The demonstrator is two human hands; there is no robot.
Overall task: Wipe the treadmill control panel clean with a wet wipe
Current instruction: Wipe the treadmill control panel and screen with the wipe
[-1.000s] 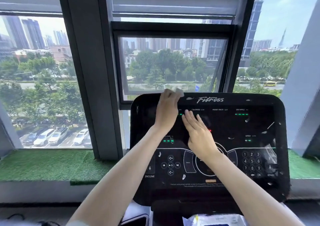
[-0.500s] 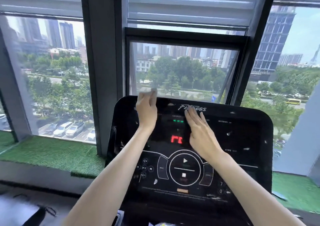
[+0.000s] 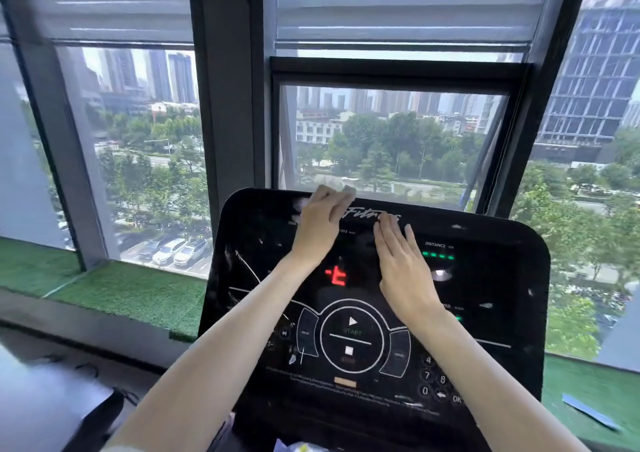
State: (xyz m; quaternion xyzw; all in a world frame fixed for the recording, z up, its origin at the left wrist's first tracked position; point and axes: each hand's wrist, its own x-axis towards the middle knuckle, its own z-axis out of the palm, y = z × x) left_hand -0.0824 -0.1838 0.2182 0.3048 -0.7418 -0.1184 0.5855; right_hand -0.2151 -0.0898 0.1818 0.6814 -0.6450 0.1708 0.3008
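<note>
Up at the top edge of the control panel (image 3: pixel 485 295), one wet wipe (image 3: pixel 348 190) is gripped by the left hand (image 3: pixel 320 224); the right hand (image 3: pixel 401 268) is laid flat and empty, with wide bare panel beside it.

We see a glossy black treadmill control panel (image 3: pixel 485 313) dotted with pale flecks (image 3: pixel 457 226). 2 hands lie on it: our left hand (image 3: pixel 318 224) holds a white wet wipe (image 3: pixel 349 190) at its top edge, our right hand (image 3: pixel 403 266) rests flat beside.
</note>
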